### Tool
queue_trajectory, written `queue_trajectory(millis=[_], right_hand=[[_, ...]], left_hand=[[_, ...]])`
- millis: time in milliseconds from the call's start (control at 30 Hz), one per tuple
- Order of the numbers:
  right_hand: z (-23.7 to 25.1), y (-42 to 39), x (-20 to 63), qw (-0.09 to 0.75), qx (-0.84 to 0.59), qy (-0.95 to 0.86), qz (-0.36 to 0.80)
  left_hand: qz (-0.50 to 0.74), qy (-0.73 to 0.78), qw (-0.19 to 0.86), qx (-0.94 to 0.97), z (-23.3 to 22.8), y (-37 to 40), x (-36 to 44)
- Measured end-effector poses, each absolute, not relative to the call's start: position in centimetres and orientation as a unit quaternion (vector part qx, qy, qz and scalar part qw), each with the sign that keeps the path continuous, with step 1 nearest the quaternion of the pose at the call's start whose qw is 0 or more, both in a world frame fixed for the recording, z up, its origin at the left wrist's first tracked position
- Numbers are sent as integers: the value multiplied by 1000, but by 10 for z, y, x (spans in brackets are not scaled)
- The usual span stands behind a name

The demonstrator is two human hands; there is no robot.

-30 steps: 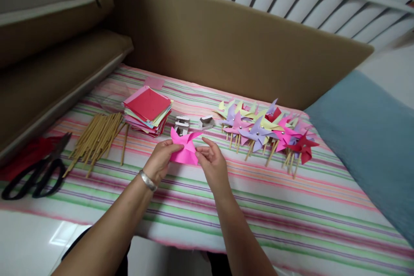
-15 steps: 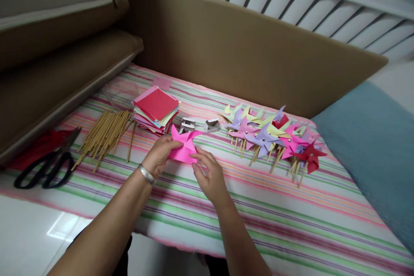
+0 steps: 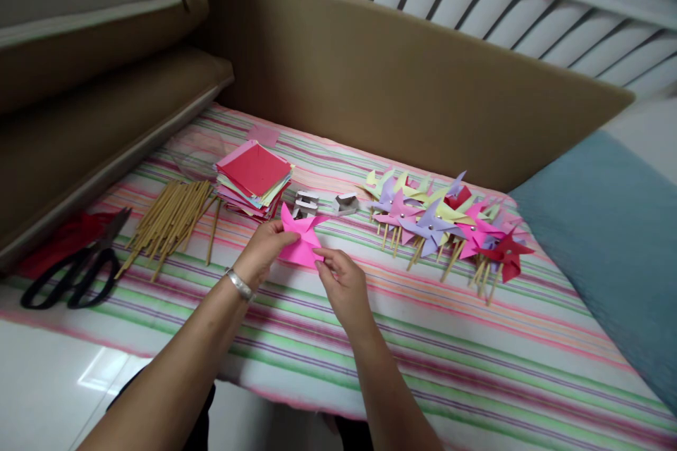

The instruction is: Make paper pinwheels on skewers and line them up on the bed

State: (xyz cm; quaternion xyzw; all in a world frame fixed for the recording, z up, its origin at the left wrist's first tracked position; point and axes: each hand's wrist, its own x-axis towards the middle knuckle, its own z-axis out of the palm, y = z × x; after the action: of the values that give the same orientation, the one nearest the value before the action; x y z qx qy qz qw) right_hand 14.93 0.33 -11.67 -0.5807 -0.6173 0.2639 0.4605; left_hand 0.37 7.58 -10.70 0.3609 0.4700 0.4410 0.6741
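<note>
A bright pink paper pinwheel (image 3: 302,243) is held up between my hands, its upper corners curled toward the middle and its lower part still flat. My left hand (image 3: 263,250) pinches it from the left, with the thumb pressed near the centre. At its lower right corner, my right hand (image 3: 341,282) grips the paper edge between thumb and fingers. Two small opened boxes, one (image 3: 305,204) just behind the pinwheel and another (image 3: 345,204) to its right, stand on the striped cloth (image 3: 317,317).
Left of the hands lie a stack of coloured paper squares (image 3: 257,169), a heap of thin wooden sticks (image 3: 166,222) and black-handled scissors (image 3: 79,275). Several finished pinwheels (image 3: 431,225) on sticks lie to the right. A brown panel (image 3: 370,77) rises behind.
My right hand's fingers have closed more tightly on the pinwheel's lower right corner. The pinwheel and both hands have otherwise hardly moved.
</note>
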Motion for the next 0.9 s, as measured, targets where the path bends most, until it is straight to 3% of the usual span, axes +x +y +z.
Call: queue_trajectory(millis=[400,900], right_hand=[[-116,5,153,476,-554,-625,277],[-113,4,157,432,-578,-675,153]], left_hand=[[452,462,684,338,-112,80,3],[404,469,697,362,-109,75,6]])
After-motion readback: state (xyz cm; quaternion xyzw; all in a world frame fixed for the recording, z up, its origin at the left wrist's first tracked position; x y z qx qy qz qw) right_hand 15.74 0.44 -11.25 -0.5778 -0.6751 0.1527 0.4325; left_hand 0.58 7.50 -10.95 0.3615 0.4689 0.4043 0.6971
